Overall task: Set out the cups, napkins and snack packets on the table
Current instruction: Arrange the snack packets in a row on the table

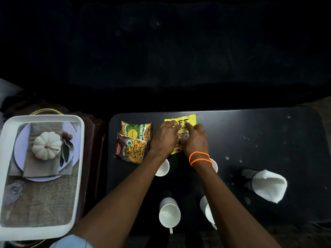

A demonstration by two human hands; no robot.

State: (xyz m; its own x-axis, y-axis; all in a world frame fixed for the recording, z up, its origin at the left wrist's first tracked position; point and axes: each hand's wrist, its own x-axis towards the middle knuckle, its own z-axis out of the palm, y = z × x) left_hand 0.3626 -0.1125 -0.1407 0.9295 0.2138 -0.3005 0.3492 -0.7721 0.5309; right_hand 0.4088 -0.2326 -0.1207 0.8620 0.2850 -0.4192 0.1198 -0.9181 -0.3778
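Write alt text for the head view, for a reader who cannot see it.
Both hands, left hand and right hand, rest on a yellow snack packet lying on a black table. Two more packets overlap beside it; four white cups and a napkin holder stand nearer; a white tray sits left.

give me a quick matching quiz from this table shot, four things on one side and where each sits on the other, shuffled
Things:
1. yellow snack packet
2. white tray
3. napkin holder
4. mixture packet

Places:
A. right side of the black table
B. under both hands, left hand and right hand
C. off the table, to its left
D. left end of the table, overlapping a green packet

Pairs: 1-B, 2-C, 3-A, 4-D
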